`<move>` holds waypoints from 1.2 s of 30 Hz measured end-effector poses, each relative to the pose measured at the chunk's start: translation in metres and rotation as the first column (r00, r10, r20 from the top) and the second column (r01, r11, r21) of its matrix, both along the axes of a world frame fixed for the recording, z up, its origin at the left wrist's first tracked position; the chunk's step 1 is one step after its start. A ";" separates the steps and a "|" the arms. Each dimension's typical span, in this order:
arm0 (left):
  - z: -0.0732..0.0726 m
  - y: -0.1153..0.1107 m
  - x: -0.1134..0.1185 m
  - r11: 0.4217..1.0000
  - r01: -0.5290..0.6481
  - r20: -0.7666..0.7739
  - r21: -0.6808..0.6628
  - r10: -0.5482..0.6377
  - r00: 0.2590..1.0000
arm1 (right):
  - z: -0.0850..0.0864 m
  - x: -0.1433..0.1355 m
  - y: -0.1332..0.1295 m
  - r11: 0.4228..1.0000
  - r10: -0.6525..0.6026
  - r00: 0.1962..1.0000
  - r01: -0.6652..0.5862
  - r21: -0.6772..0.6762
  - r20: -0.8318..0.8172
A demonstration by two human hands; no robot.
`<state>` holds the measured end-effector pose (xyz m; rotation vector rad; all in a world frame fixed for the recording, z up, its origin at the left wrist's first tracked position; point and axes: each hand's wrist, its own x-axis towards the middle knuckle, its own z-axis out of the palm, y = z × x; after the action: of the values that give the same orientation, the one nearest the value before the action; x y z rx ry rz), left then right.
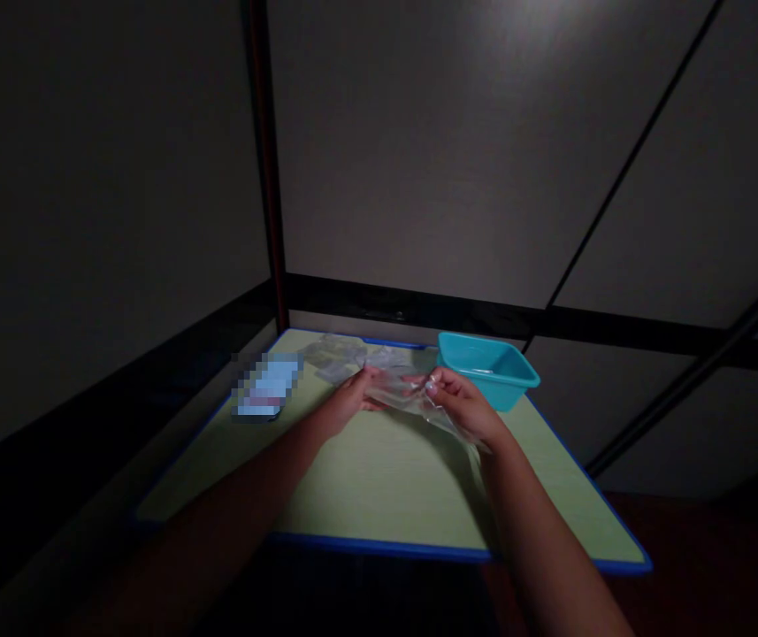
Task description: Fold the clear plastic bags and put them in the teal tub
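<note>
one turquoise basin (pixel 509 395) stands behind the right hand (pixel 463 400) holding clear plastic (pixel 397 391).

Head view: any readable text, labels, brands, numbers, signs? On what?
None can be read.
Pixelated item at the table's left: masked, so any text on it is unreadable.
Clear plastic in the hands: no print made out.
Turquoise tub: no marking made out.
Table and wall panels: no lettering made out.
</note>
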<state>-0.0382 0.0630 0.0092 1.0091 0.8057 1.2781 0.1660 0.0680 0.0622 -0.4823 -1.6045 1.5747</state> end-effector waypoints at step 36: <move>0.018 -0.011 0.000 0.989 0.015 0.147 -0.146 0.007 0.989 | -0.010 -0.014 0.008 0.918 -0.298 0.930 0.218 -0.331 -0.214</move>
<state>-0.0386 0.0519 0.0268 0.7891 0.7715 1.2553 0.1518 0.0757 0.0523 -0.5976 -1.0571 1.6079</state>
